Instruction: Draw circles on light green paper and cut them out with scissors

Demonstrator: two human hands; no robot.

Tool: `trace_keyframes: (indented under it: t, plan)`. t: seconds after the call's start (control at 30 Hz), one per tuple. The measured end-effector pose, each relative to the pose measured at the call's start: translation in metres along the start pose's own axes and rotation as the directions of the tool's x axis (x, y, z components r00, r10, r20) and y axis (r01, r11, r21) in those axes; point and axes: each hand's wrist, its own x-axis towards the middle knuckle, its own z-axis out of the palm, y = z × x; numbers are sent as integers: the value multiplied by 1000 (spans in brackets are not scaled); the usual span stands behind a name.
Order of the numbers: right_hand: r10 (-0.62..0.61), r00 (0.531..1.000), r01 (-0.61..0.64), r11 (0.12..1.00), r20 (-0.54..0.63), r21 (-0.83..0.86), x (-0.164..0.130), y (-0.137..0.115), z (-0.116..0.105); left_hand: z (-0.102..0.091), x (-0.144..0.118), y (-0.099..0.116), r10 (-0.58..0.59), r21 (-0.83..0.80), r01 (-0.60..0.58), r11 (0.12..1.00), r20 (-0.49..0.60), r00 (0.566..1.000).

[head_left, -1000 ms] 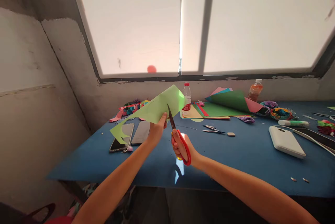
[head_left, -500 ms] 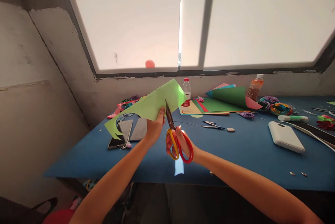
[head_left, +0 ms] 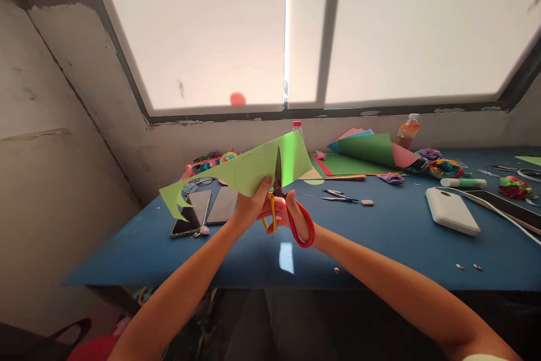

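Note:
My left hand point(head_left: 253, 200) pinches the lower edge of a light green sheet of paper point(head_left: 220, 174), its thumb on the near face. A faint drawn circle shows on the sheet, and a curved piece has been cut away at its left end. Through the handles of a pair of scissors point(head_left: 278, 172), one yellow and one red, go the fingers of my right hand point(head_left: 293, 214). One dark blade lies in front of the paper, just right of my left thumb; the other blade is hidden. The handles are spread apart.
On the blue table point(head_left: 253, 262) two phones lie at the left. Behind are coloured paper sheets point(head_left: 367, 150), a red-capped bottle point(head_left: 297, 125) and an orange drink bottle point(head_left: 408, 131). A compass point(head_left: 339, 196), an eraser point(head_left: 367, 203) and a white power bank point(head_left: 451, 210) lie to the right.
The scissors' handles have spread wider and the blade now points more upright. The paper's right end has swung down and right a little. The view has shifted slightly.

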Motion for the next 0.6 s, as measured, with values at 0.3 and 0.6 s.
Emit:
trace_keyframes:
  t: [0.3, 0.6]
  plan:
    - [34, 999, -34, 999, 28, 12, 7, -4, -7, 1, 0, 4, 78, 85, -82, 993, 41, 996]
    - [-15, 998, 17, 1000, -56, 26, 6, 2, -5, 2, 1, 5, 173, 66, -178, 982, 80, 982]
